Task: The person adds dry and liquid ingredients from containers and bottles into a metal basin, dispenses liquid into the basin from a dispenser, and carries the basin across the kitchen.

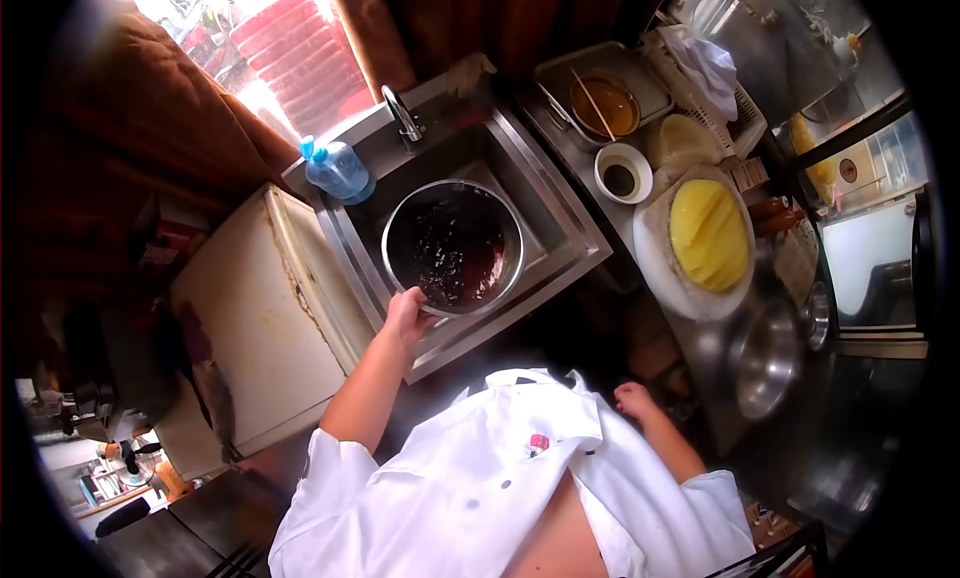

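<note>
A round metal pot (521,246) full of dark, shiny liquid (450,243) stands over the sink basin (515,173). My left hand (405,316) is closed at the pot's near side, gripping its edge or a handle there; which of the two is hidden. Close to my body on the right, my right hand (630,400) hangs loosely curled, apart from the pot, with nothing visible in it. The curved faucet (402,118) rises behind the pot. A clear blue plastic jug (342,173) sits on the sink's left rim.
Left of the sink is a white, worn-edged cabinet top (255,323). On the right counter are a white bowl (645,168) of dark liquid, a pan of brown liquid (604,103) with a stick, a yellow mass (710,236) on a white tray, and a steel bowl (765,358).
</note>
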{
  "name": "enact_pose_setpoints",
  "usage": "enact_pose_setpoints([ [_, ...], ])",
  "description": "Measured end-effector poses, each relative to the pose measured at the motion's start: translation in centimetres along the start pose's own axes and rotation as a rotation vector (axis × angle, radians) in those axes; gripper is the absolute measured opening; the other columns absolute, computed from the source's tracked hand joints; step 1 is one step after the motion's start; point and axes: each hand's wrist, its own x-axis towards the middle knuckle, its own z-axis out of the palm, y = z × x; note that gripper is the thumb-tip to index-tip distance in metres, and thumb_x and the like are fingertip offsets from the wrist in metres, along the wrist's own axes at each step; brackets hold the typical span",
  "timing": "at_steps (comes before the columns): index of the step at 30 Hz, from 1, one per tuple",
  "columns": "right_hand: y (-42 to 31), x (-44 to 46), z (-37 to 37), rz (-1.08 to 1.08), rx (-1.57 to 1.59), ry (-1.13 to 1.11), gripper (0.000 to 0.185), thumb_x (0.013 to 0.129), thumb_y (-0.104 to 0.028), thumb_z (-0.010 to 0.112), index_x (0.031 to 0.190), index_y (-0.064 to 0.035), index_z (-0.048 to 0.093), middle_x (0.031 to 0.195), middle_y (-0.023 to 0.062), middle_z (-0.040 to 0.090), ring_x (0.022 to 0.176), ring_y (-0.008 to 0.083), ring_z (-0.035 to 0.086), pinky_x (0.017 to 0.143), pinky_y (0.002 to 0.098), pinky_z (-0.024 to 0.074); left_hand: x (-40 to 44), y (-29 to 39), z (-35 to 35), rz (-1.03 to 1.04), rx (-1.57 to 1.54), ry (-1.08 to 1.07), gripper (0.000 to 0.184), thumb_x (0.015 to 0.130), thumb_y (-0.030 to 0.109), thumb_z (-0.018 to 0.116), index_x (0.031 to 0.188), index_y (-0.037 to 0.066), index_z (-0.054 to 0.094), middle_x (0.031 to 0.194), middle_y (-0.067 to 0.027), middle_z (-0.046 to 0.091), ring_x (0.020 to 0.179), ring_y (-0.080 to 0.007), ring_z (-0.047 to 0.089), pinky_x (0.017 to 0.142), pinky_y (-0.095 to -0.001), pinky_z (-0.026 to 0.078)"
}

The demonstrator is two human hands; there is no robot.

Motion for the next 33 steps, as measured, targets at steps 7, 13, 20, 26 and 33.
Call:
enact_pose_setpoints([
  [7,0.9,-0.3,1.1,0.028,0.102,-0.034,0.017,0.094,-0.019,0.064,0.098,-0.0035,0.071,0.084,0.0071,0.070,0.067,0.0159,0.066,0.057,0.0316,0.0525,0.3,-0.9,1.0,0.046,-0.057,0.052,0.025,0.084,0.009,0.051,0.106,-0.003,0.055,0.102,-0.0160,0.062,0.095,-0.0325,0.065,0.078,-0.0454,0.060],
  [13,-1.9,-1.1,1.3,-0.058,0.223,0.033,0.017,0.092,-0.017,0.064,0.101,-0.0025,0.070,0.087,0.0074,0.071,0.069,0.0160,0.067,0.062,0.0316,0.0540,-2.1,-0.2,-1.7,0.046,-0.161,-0.012,0.026,0.082,0.005,0.051,0.104,-0.007,0.058,0.105,-0.0199,0.066,0.098,-0.0366,0.068,0.085,-0.0519,0.061],
  [20,-5.2,-1.1,1.5,-0.182,-0.055,-0.029,0.020,0.098,-0.019,0.062,0.108,-0.0032,0.069,0.092,0.0082,0.071,0.076,0.0139,0.066,0.066,0.0282,0.0542,0.4,-0.5,0.0,-0.008,-0.117,-0.089,0.039,0.084,0.009,0.048,0.119,-0.006,0.053,0.125,-0.0201,0.060,0.113,-0.0357,0.062,0.092,-0.0531,0.057],
  [26,-4.3,-0.8,1.9,-0.147,-0.037,-0.037,0.024,0.094,-0.021,0.065,0.107,-0.0019,0.070,0.090,0.0097,0.073,0.073,0.0170,0.069,0.070,0.0330,0.0559,0.7,0.2,1.8,0.085,-0.185,0.056,0.027,0.085,0.008,0.052,0.105,-0.008,0.057,0.107,-0.0205,0.063,0.099,-0.0347,0.067,0.082,-0.0492,0.062],
  [33,-1.7,-1.0,1.8,-0.081,0.104,0.003,0.017,0.093,-0.015,0.061,0.101,-0.0031,0.070,0.087,0.0076,0.071,0.068,0.0156,0.067,0.061,0.0299,0.0536,-2.7,0.5,-2.6,0.063,-0.129,-0.020,0.033,0.084,0.008,0.049,0.110,-0.009,0.059,0.108,-0.0222,0.068,0.096,-0.0365,0.070,0.078,-0.0467,0.062],
])
